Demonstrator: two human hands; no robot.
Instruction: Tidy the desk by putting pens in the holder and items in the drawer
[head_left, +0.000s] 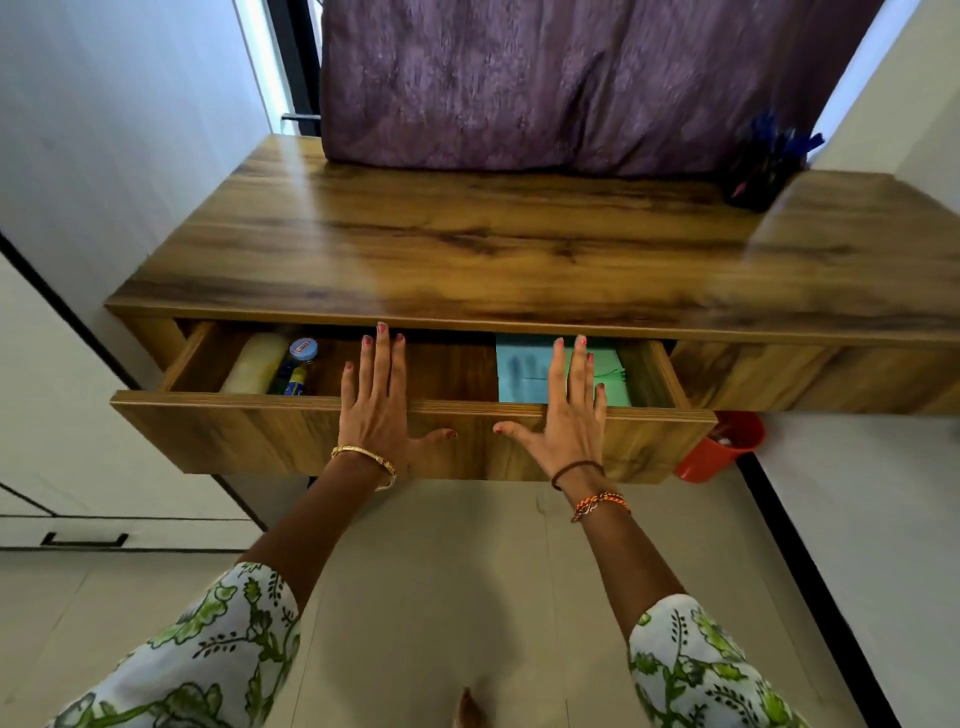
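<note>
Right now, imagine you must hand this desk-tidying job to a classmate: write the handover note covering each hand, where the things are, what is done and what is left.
Left hand: open, fingers straight over the drawer front's top edge, thumb on its face.
Right hand: open, placed the same way, further right.
Drawer: partly open. Inside lie a pale roll and a small blue-capped bottle at the left, green paper at the right.
Pen holder: at the desk's far right corner, pens standing in it.
Desk top: nothing loose visible on it.
Done: pens and items appear stowed.
Left: push the drawer shut.
</note>
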